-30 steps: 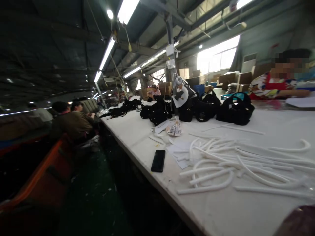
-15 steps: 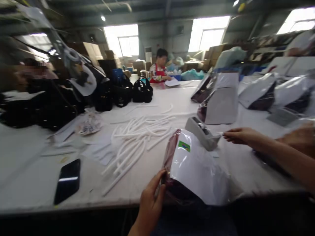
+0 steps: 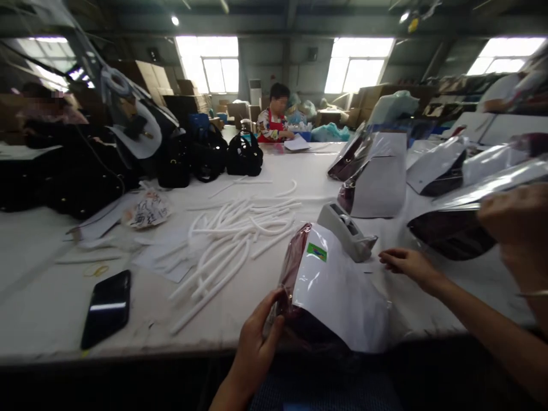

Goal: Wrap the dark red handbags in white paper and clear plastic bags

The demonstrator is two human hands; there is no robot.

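A dark maroon bag [image 3: 295, 260], wrapped in clear plastic with a white sheet [image 3: 338, 291] and a green sticker [image 3: 317, 252] on it, lies at the table's front edge. My left hand [image 3: 259, 331] grips its left side, thumb and fingers closed on the plastic. Just behind the bag stands a grey tape dispenser [image 3: 342, 225]. My right hand [image 3: 409, 265] hovers right of the dispenser's cutting end, apart from it. Its thumb and fingertips are pinched together; whatever is between them is too small to make out.
White tubes [image 3: 231, 245] lie piled mid-table. A phone [image 3: 107, 308] rests at left, black handbags [image 3: 244, 154] behind. More wrapped bags [image 3: 377, 177] stand at right. Close on the right, a co-worker's hand [image 3: 520, 222] is at another wrapped bag [image 3: 454, 231]. Another person [image 3: 274, 120] works across the table.
My right hand has drawn slightly down and left, below the dispenser's end. The co-worker's hand has risen with a wrapped bag beside it. My left hand keeps its hold.
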